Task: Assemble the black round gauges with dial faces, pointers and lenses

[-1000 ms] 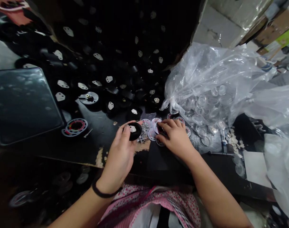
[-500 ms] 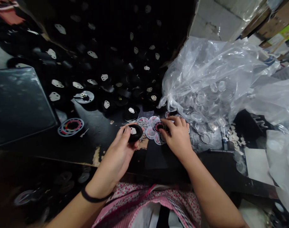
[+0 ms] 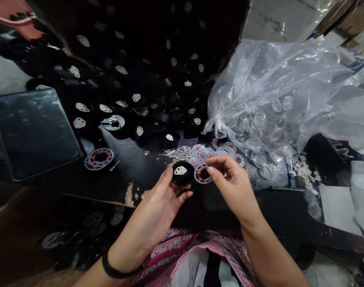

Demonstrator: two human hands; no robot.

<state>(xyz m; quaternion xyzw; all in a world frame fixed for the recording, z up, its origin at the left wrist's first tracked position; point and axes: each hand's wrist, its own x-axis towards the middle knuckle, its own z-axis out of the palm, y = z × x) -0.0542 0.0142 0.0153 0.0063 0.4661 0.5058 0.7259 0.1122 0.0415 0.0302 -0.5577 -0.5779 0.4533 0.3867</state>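
My left hand [image 3: 166, 195] grips a round black gauge housing [image 3: 182, 179], with a small white plate with holes in its middle. Close on the right, my right hand [image 3: 229, 181] pinches a printed dial disc [image 3: 201, 173] by its edge, its ring marked in red, yellow and white. The disc is beside the housing; whether they touch I cannot tell. Behind both hands lie loose printed dial discs [image 3: 229, 148] in an overlapping pile, partly hidden by my right fingers. A heap of thin white needles [image 3: 176, 154] lies just left of them.
Many black housings with white plates [image 3: 136, 98] fill the back. A plastic bag of clear round covers [image 3: 259, 119] lies at right, near a screwdriver [image 3: 291, 175] and a white card [image 3: 340, 209]. At left are a dark flat panel [image 3: 35, 133] and more dial discs [image 3: 98, 159].
My right hand has lifted a dial disc from the pile and drawn it toward me. My left hand has moved right with the housing, closer to the disc. The view has shifted slightly.
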